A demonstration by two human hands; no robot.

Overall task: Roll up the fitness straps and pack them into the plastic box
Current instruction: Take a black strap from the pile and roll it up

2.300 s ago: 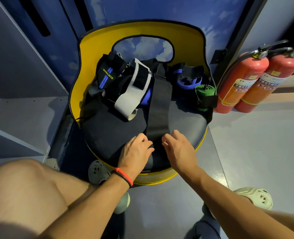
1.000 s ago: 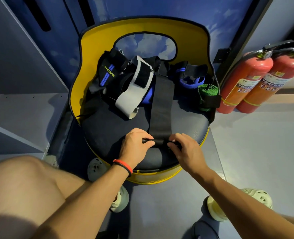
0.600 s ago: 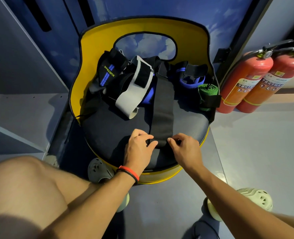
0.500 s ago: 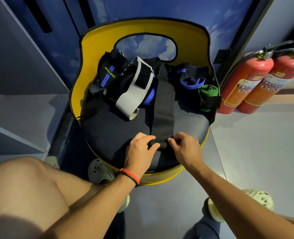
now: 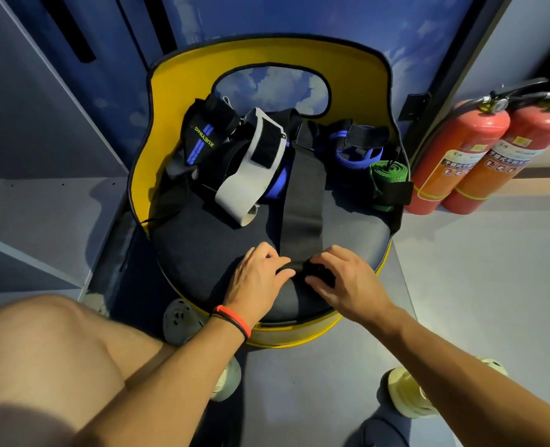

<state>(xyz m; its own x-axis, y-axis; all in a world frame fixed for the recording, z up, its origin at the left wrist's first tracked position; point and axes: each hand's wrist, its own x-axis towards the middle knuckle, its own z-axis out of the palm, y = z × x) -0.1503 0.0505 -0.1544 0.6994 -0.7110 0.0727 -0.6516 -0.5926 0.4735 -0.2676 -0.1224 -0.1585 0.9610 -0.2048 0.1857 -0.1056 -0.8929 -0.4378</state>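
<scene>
A long black strap (image 5: 302,201) lies flat down the middle of the dark seat (image 5: 209,250) of a yellow chair. Its near end is a small tight roll pinched between my two hands. My left hand (image 5: 260,279) presses the roll's left side and my right hand (image 5: 344,279) grips its right side. Behind lie a white and black strap (image 5: 251,175), a black strap with blue stripes (image 5: 202,143), a blue and black strap (image 5: 357,146) and a rolled green strap (image 5: 388,175). No plastic box is in view.
The chair's yellow backrest (image 5: 177,88) curves round the far side. Two red fire extinguishers (image 5: 460,159) stand on the floor at the right. Grey steps rise at the left. My knee (image 5: 41,350) and pale shoes (image 5: 406,395) are near the chair's front edge.
The roll at the strap's near end has grown a little and moved slightly farther up the seat. My fingers shifted around it.
</scene>
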